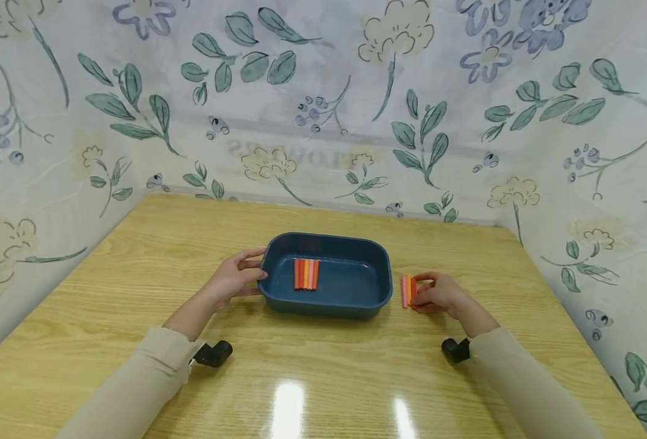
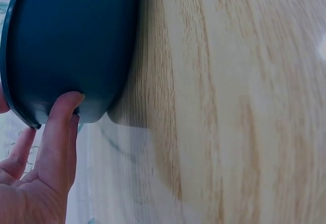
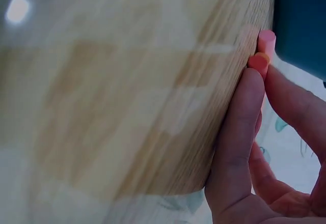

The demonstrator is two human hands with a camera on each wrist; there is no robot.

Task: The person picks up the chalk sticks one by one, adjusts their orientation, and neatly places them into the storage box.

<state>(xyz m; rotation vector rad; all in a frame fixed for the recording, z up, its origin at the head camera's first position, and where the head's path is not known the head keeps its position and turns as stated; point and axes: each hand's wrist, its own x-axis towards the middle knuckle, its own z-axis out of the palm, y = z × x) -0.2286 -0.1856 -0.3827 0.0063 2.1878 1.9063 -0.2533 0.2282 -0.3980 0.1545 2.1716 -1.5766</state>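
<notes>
A dark blue rectangular tub (image 1: 323,308) stands on the table. My left hand (image 1: 238,277) holds its left end, thumb at the rim and the other fingers against the outer wall (image 2: 71,40). Inside the tub, toward the left, several red, orange and pink sticks (image 1: 306,274) lie side by side. Just right of the tub, a pink stick (image 1: 404,291), a yellow-orange stick (image 1: 408,289) and a red stick (image 1: 413,285) lie together on the table. My right hand (image 1: 438,296) pinches the red stick (image 3: 258,65) at the row's right side; the fingers partly cover it.
The wood-grain table (image 1: 323,372) extends around the tub, with light glare near the front. Flower-patterned cloth (image 1: 312,164) rises at the back and both sides. Black devices (image 1: 213,353) sit at both wrists.
</notes>
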